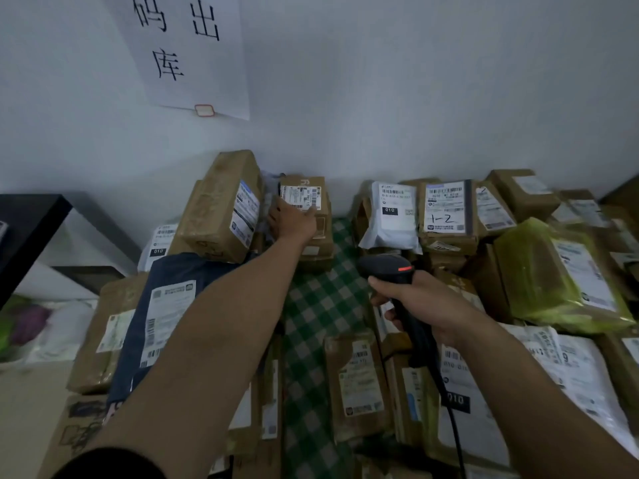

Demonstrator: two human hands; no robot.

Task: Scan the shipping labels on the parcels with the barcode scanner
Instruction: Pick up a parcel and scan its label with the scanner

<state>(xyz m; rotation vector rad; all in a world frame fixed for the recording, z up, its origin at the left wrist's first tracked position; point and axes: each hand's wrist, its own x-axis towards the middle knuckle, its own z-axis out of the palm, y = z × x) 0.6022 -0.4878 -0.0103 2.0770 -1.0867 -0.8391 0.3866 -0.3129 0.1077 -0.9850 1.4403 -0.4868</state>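
The step in hand looked to be readying the next parcel: the left hand (292, 221) reached to a small brown box (301, 180) at the far end of the green checked cloth (318, 305), with its fingers over the lower edge of the shipping label (300, 197). Whether it gripped or merely touched could not be told. Just right of the cloth, the right hand (427, 305) was wrapped round the handle of the black scanner (389, 269), whose head faced the cloth's far end. The next move probably called for clearing the fingers off the label and aiming squarely at its barcode.
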